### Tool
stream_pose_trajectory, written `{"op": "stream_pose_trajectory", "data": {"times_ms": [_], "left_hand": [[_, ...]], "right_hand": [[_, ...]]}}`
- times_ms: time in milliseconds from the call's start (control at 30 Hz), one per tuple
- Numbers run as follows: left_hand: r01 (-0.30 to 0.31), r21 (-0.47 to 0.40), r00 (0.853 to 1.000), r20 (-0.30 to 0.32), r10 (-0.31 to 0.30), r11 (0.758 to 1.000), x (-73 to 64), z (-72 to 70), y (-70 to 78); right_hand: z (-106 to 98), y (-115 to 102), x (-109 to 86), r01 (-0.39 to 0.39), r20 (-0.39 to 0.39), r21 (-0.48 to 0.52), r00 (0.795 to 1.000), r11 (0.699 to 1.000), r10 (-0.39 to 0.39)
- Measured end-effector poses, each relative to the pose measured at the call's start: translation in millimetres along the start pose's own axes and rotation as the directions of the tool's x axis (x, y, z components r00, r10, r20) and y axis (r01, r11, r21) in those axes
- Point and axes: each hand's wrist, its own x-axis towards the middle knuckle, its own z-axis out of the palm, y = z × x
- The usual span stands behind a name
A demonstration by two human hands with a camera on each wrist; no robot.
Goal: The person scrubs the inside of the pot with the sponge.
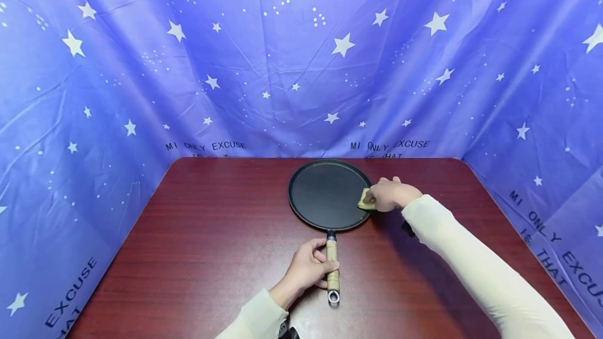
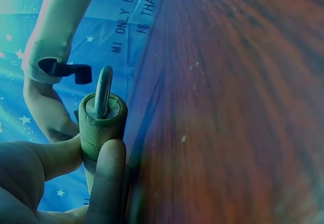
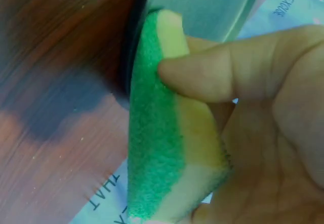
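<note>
A round black frying pan (image 1: 325,195) with a low rim lies toward the back of the table, its wood-look handle (image 1: 332,266) pointing at me. My left hand (image 1: 308,264) grips that handle, thumb on top; in the left wrist view the handle end (image 2: 103,117) with its metal hanging loop shows between thumb and fingers. At the pan's right edge my right hand (image 1: 388,194) pinches a sponge (image 1: 366,200). Up close, the sponge (image 3: 157,127) has a green scouring side and a yellow foam side, and it meets the pan's rim.
The dark red wood-grain table (image 1: 212,224) reaches back to a blue star-printed curtain (image 1: 264,67) that hangs behind and on both sides. Small pale specks dot the tabletop in the left wrist view. Black straps show at both cuffs.
</note>
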Motion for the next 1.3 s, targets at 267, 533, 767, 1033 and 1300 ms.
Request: {"op": "stream_pose_trajectory", "data": {"times_ms": [267,533,767,1033,1300], "left_hand": [[-0.006,-0.016,1.000,0.006,0.006,1.000,1.2,-0.4,-0.8],[-0.002,-0.002,1.000,0.011,0.002,1.000,2.2,-0.9,-1.7],[-0.011,-0.011,1.000,0.003,0.011,1.000,2.7,-0.2,-3.2],[-0.012,0.006,1.000,0.002,0.012,1.000,1.7,-0.8,0.0],[-0.010,0.006,1.000,0.004,0.010,1.000,1.1,-1.9,1.3]], "right_hand": [[-3.3,-5.2,-5.5,0.021,0.071,0.019,0.997,1.000,-0.023],[-1.6,-14.1,-7.0,0.064,0.117,0.089,0.990,0.994,-0.074],[-0.6,-22.6,-4.6,0.160,0.164,0.197,0.967,0.967,-0.194],[2.9,-34.7,2.2,0.203,0.200,0.294,0.942,0.934,-0.268],[8.6,-46.6,14.9,0.243,0.229,0.499,0.889,0.832,-0.397]]}}
